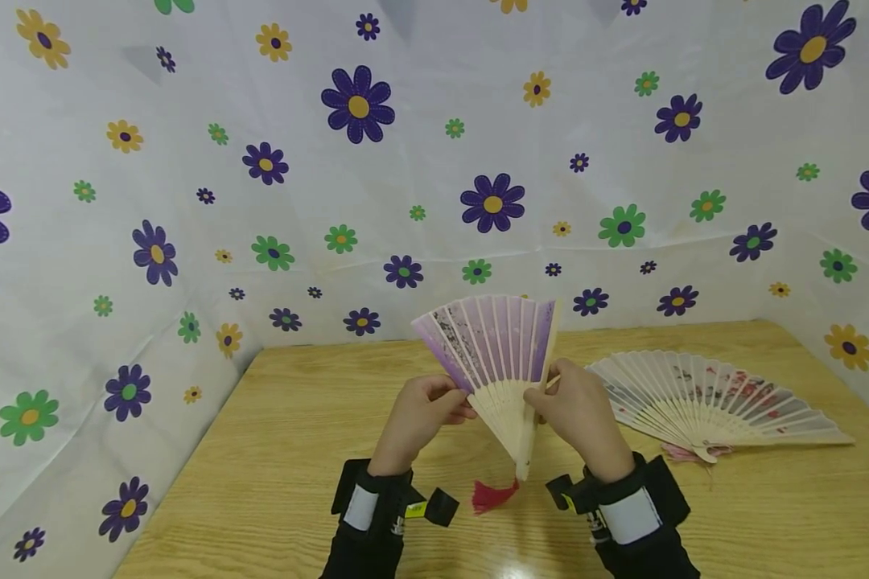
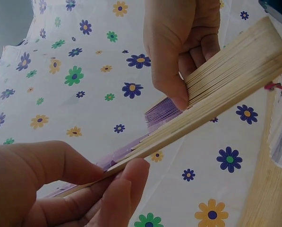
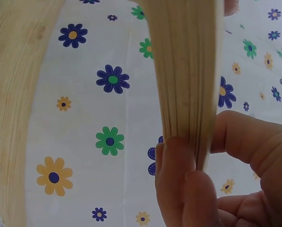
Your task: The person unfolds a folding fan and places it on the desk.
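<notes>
Fan (image 1: 494, 354) pinched between both hands' fingers (image 1: 458, 400).

Showing pale, smooth wooden slats on the purple fan (image 1: 494, 347), matt and unvarnished, with thin paper or cloth leaf above, printed and dull rather than shiny. Hanging below, a red tassel (image 1: 492, 494) of soft thread. Lying flat, a white fan (image 1: 702, 398) of the same light slats, its printed leaf looking matt. Carrying it all, a wooden table (image 1: 275, 450) with visible grain and a slightly glossy finish catching light near the front edge. Surrounding the table, a flowered sheet (image 1: 188, 161), thin, creased, faintly shiny like plastic film.
</notes>
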Demonstrator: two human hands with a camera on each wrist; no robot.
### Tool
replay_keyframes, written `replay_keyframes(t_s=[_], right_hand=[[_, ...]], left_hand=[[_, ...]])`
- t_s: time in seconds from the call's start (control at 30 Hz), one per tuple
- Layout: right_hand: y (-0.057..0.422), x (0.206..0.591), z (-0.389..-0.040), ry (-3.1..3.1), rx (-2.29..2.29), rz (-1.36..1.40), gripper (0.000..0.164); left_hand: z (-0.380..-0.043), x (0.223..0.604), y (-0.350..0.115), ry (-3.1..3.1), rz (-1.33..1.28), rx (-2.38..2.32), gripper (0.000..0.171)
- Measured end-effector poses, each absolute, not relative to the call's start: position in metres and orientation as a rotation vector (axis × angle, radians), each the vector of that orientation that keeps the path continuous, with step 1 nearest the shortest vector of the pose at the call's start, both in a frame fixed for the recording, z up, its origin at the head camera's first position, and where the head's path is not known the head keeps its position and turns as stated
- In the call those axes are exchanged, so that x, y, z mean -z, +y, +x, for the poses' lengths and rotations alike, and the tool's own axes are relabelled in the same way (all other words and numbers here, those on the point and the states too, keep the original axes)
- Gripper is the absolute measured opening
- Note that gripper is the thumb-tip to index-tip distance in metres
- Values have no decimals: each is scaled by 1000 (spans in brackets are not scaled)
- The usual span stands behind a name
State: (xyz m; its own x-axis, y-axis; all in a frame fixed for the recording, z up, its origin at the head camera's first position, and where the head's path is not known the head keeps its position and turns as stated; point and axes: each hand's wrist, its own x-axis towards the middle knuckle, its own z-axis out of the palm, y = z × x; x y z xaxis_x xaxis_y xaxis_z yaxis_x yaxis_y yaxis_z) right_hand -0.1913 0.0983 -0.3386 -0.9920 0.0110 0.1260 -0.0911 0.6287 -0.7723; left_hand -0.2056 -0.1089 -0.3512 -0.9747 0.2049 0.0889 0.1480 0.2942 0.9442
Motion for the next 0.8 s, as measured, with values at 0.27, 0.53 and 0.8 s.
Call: replay_keyframes(t_s=[0.27, 0.53, 0.8], right_hand=[[102, 337, -192, -2740, -1307, 74, 18], [106, 337, -193, -2730, -1301, 32, 17], [106, 336, -193, -2728, -1303, 32, 21]], left_hand=[[-207, 352, -108, 2478, 368, -1806, 25], [-209, 352, -109, 2479, 295, -1827, 24], [-207, 351, -110, 2487, 302, -1837, 24]])
